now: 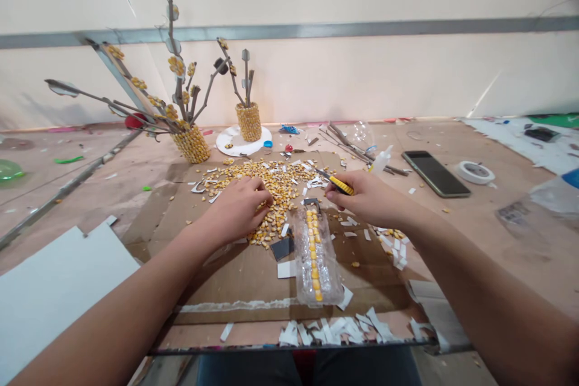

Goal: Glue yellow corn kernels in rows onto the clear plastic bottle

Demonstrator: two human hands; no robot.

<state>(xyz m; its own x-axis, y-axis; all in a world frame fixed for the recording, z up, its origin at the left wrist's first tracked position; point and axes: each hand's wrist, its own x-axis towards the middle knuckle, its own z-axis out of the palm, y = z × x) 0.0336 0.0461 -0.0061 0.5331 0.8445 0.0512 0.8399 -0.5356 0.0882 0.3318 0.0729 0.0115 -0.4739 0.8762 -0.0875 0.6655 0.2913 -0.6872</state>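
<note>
My right hand (362,193) is closed round a yellow and black utility knife (341,185), whose blade end points to the upper left. On the left edge of a loose pile of corn kernels (283,184), my left hand (242,208) has its fingers curled together; whatever they hold is hidden. Between and below the hands lies a clear plastic piece (328,271) with kernels set in a line along its length. Beside it are a dark square scrap (283,248) and a white card piece (286,269).
Kernel-covered pots (192,143) with twigs stand at the back left, one on a white disc (224,142). To the right are loose sticks (344,142), a small glue bottle (381,160), a phone (435,173) and a tape roll (476,172). Paper scraps (339,330) line the front edge.
</note>
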